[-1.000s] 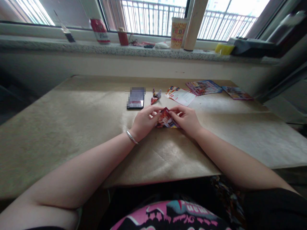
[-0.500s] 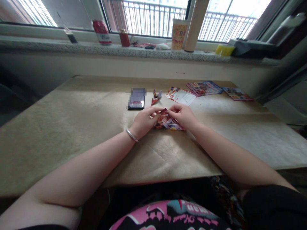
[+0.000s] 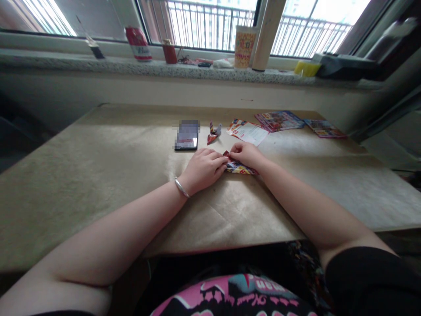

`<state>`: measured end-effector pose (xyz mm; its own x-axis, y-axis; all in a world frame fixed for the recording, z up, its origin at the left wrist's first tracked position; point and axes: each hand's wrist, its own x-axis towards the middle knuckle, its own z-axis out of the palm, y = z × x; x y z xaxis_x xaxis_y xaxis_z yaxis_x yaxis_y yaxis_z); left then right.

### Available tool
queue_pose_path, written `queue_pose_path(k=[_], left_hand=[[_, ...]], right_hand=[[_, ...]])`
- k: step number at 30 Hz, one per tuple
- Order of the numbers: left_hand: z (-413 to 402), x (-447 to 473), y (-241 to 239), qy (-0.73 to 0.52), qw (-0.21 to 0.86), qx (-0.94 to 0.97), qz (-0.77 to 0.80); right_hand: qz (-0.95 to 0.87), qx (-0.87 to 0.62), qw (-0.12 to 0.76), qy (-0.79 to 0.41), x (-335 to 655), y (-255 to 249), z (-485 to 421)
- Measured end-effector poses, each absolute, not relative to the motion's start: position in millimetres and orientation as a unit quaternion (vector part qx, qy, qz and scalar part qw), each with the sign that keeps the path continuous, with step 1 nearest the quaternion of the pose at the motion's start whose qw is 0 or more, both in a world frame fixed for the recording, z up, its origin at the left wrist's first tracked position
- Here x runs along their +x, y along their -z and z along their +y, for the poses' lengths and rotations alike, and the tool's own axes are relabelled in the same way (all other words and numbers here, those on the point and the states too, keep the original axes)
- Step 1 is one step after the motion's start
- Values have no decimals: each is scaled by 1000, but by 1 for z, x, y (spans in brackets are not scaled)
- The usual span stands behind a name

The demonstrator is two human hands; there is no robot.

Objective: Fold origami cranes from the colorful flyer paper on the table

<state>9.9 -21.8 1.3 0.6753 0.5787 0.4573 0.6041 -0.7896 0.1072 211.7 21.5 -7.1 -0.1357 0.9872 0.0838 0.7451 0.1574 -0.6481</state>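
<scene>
A small folded piece of colourful printed paper (image 3: 237, 166) lies on the brown paper-covered table (image 3: 98, 175) in front of me. My left hand (image 3: 203, 169), a silver bangle on its wrist, rests knuckles-up with its fingertips pressed on the paper's left end. My right hand (image 3: 244, 155) pinches the paper's upper edge with thumb and fingers together. Most of the paper is hidden under both hands.
A phone (image 3: 187, 135) and a small folded paper figure (image 3: 213, 133) lie just beyond my hands. Leaflets (image 3: 247, 131), (image 3: 279, 120), (image 3: 324, 128) are spread at the far right. The windowsill holds a can (image 3: 138, 43), a cup (image 3: 244, 46) and a wooden roll (image 3: 266, 35).
The paper, raised and partly open between my hands a second ago, is now pressed flat on the table. My left hand has come down over it.
</scene>
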Motion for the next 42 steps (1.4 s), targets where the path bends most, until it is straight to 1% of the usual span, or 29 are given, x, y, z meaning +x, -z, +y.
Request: queue_pose_path(k=[8,16,26,35,42], left_hand=[[-22,12,1,192,3,-927,-322],[-21,11,4,163,-21,-928,-334],[-18,11,8,142,-20,-939,-312],[-16,12,8,126,-28,-942,-310],[-16,14,7,127,-37,-940,-314]], right_hand=[[-738,-620,211,-163,212,8,31],[-732,-618,234,-166,216,9,38],[-729,-614,254,-165,218,11,38],[-738,-618,238,-129,220,10,40],[-734,-624,237,-125,220,9,41]])
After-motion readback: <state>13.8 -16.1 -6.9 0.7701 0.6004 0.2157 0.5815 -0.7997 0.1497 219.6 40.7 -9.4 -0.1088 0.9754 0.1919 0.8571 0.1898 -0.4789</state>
